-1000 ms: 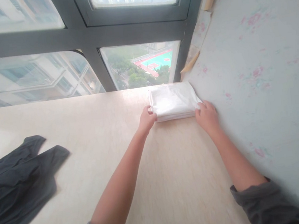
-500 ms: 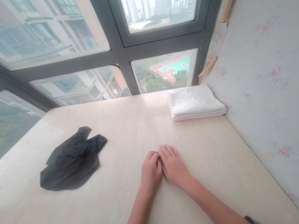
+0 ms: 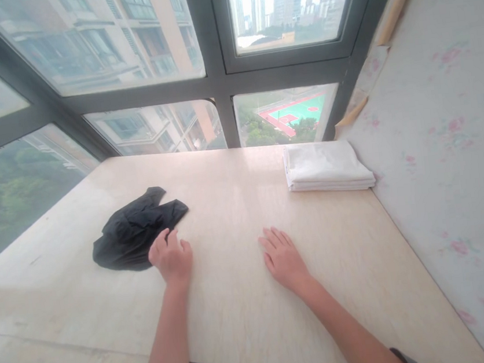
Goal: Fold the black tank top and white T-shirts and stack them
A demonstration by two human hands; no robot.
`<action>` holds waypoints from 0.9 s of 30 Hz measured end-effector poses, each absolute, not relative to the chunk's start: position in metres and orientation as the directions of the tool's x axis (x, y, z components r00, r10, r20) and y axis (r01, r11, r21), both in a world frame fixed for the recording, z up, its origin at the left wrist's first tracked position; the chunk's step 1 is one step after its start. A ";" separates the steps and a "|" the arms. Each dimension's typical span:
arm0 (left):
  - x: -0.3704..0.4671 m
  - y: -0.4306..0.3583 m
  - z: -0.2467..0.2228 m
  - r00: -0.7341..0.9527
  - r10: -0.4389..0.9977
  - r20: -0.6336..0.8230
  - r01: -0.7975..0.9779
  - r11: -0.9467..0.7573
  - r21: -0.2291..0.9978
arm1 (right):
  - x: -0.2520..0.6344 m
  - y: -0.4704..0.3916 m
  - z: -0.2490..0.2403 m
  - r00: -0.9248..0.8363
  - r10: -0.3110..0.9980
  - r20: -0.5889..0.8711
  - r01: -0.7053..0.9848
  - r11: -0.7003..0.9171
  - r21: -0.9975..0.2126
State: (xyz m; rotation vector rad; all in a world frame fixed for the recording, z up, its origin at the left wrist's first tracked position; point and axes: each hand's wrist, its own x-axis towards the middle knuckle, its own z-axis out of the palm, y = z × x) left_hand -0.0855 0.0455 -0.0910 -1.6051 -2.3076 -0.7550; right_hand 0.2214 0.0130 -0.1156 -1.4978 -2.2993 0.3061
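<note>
A crumpled black cloth (image 3: 132,232), perhaps a garment, lies on the left part of the pale tabletop (image 3: 233,299). Over its near right edge is my left hand (image 3: 172,258), fingers apart and slightly curled, gripping nothing; whether it touches the fabric I cannot tell. My right hand (image 3: 283,258) rests palm down on the bare surface to the right, its fingers stretched out and holding nothing. Beyond it, a folded stack of white cloth (image 3: 327,166) sits at the back right.
Grey-framed windows (image 3: 217,85) close off the back and left edges of the surface. On the right rises a wall (image 3: 452,181) with flowered paper, peeling near the window. A seam (image 3: 63,344) crosses the tabletop at the lower left.
My left hand has parted from my right hand and moved left to the black cloth. The right hand stays on the surface. The view has shifted, so the scene sits further right.
</note>
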 end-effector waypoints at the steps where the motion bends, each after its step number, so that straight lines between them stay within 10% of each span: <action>1: -0.093 0.049 -0.089 -0.417 0.791 0.448 0.909 0.347 0.233 | 0.222 0.013 -0.116 -0.359 0.913 0.195 0.829 0.408 -0.382; 17: -0.095 0.045 -0.096 -0.294 0.950 0.102 0.956 0.295 0.009 | 0.222 0.012 -0.122 -0.347 0.900 0.264 0.809 0.430 -0.400; 27: 0.032 -0.012 -0.103 0.132 0.945 0.300 0.980 -0.171 0.105 | 0.241 0.021 -0.133 0.091 0.886 0.456 0.675 0.281 -0.682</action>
